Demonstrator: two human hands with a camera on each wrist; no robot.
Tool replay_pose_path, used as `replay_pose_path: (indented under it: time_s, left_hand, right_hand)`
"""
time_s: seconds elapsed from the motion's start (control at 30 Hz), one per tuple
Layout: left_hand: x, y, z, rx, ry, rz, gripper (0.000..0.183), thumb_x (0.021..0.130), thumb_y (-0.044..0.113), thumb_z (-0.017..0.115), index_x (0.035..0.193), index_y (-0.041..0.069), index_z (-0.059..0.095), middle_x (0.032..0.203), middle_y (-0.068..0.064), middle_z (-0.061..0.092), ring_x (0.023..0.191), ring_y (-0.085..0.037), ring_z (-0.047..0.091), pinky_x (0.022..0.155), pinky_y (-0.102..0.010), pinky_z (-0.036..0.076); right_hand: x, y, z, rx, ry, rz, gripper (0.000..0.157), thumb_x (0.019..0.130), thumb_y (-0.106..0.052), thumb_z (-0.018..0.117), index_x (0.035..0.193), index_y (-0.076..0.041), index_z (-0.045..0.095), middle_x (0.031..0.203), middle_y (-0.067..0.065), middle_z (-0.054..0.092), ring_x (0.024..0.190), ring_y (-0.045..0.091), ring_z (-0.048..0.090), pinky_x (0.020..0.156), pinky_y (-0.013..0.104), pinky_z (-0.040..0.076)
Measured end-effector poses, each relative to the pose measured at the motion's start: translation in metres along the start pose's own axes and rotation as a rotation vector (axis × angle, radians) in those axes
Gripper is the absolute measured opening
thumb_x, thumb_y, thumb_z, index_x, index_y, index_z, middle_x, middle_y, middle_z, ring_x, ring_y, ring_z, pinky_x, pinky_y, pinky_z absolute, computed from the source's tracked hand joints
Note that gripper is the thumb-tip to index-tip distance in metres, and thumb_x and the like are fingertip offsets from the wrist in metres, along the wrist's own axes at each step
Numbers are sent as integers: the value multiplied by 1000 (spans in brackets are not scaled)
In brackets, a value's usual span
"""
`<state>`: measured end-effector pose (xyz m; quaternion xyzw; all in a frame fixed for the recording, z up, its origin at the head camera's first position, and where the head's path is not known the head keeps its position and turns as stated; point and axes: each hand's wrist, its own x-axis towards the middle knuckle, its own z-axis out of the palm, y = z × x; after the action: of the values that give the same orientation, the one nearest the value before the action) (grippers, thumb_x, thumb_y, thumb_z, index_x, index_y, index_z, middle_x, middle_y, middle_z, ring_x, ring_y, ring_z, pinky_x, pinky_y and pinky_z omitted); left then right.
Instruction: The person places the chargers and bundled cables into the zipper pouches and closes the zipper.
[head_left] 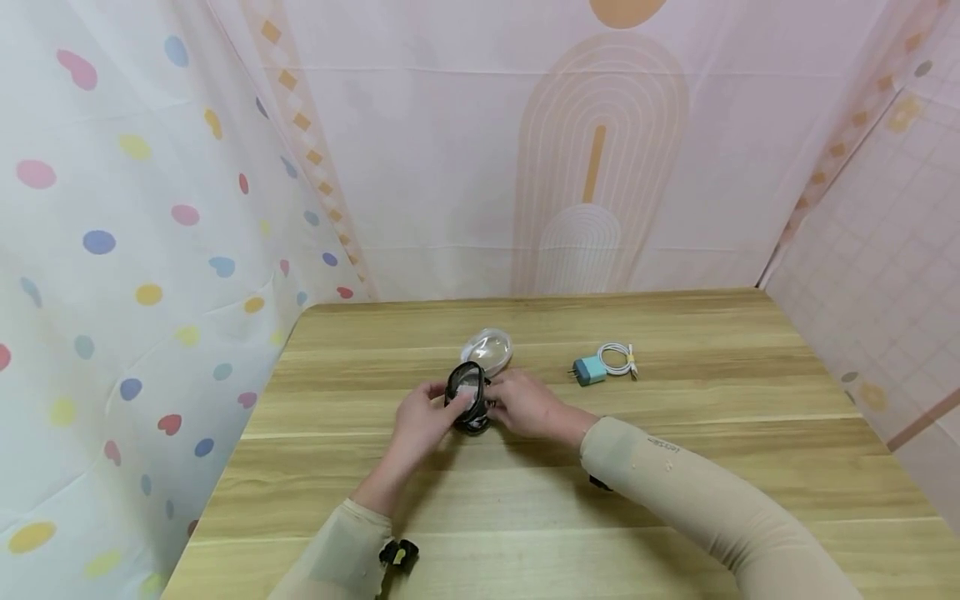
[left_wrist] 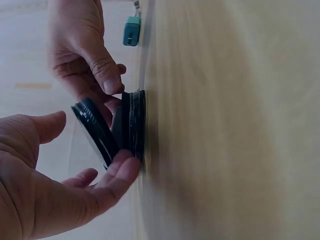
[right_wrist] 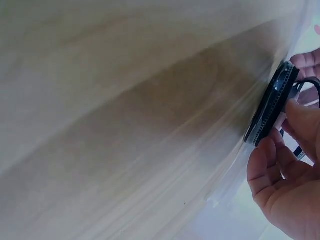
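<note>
A small round black zippered case [head_left: 472,427], its flap lifted from its base, sits between both hands on the wooden table. My left hand [head_left: 423,421] holds it from the left, with fingertips at the lower rim and the thumb by the raised flap in the left wrist view. From the other side my right hand [head_left: 528,404] grips the case's edge, thumb and fingers close to the gap between flap and base [right_wrist: 272,107]. Part of the inside is hidden by the hands. Just behind the case lies a clear oval case [head_left: 487,354].
A teal and dark blue plug charger [head_left: 589,370] lies to the right of the hands, beside a coiled white cable [head_left: 618,358] with a yellow tie. Patterned curtains [head_left: 420,167] stand behind the wooden table [head_left: 675,517] and at its sides.
</note>
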<state>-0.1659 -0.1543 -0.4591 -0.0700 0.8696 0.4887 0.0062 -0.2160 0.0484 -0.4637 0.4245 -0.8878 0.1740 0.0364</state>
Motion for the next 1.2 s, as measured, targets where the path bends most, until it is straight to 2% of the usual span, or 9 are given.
replay_pose_path:
  time_s: [0.07, 0.17, 0.3, 0.5, 0.7, 0.8, 0.9, 1.1, 1.2]
  left_hand:
    - [5, 2, 2, 61, 10, 35, 61, 97, 37, 78, 140, -5, 63, 142, -29, 66, 136, -45, 62, 116, -58, 49]
    - [10, 5, 8, 128, 23, 86, 57, 96, 32, 80, 138, -5, 65, 137, -28, 69, 120, -43, 71, 110, -55, 54]
    - [13, 8, 16, 244, 10, 151, 52, 92, 24, 85, 132, -5, 69, 129, -27, 73, 109, -40, 74, 102, -54, 59]
    - [16, 8, 19, 383, -65, 271, 45, 87, 13, 89, 126, -3, 73, 123, -22, 77, 116, -39, 73, 101, -53, 59]
    - [24, 13, 17, 569, -182, 460, 44, 86, 10, 87, 129, 8, 76, 142, -18, 70, 128, -42, 66, 111, -56, 52]
    - [27, 16, 17, 683, -186, 569, 41, 85, 11, 88, 124, 19, 80, 146, -13, 68, 130, -42, 61, 113, -60, 48]
    - [27, 18, 16, 734, -191, 654, 35, 86, 12, 86, 117, 26, 83, 137, -5, 73, 128, -36, 61, 114, -61, 45]
    - [24, 21, 13, 791, -199, 830, 22, 89, 12, 80, 102, 28, 86, 116, 5, 81, 115, -21, 73, 104, -53, 48]
    - [21, 20, 10, 808, -226, 851, 24, 89, 8, 78, 103, 27, 86, 118, 3, 81, 116, -21, 74, 110, -59, 48]
  right_hand:
    - [-1, -2, -1, 16, -8, -3, 6, 95, -11, 79, 100, -8, 77, 108, 13, 78, 103, 30, 74, 97, 46, 61]
    - [-4, -2, -2, 49, -9, -7, 9, 97, -7, 76, 105, -6, 80, 112, 14, 78, 106, 30, 74, 98, 45, 62]
    - [-11, 5, -4, 132, -7, 56, 15, 99, -5, 72, 111, -5, 81, 117, 13, 79, 112, 29, 75, 101, 43, 62]
    - [-21, 23, -16, 208, 4, 229, 23, 103, -9, 69, 124, -5, 78, 120, 13, 80, 105, 26, 77, 93, 41, 65]
    - [-21, 37, -32, 263, -46, 380, 29, 108, -16, 64, 133, -6, 73, 127, 12, 78, 108, 24, 75, 94, 41, 63]
    - [-17, 42, -35, 305, -72, 369, 32, 109, -15, 61, 138, -6, 70, 134, 13, 75, 117, 28, 74, 100, 43, 62]
    - [-13, 44, -34, 347, -109, 336, 36, 110, -12, 58, 144, -5, 65, 141, 14, 72, 128, 31, 70, 108, 46, 59]
    - [-5, 47, -30, 376, -192, 253, 40, 108, -1, 54, 148, -4, 62, 143, 14, 71, 141, 33, 61, 119, 48, 50]
    - [-3, 48, -30, 389, -224, 254, 42, 106, 3, 54, 145, -5, 65, 144, 13, 70, 144, 33, 58, 120, 48, 49]
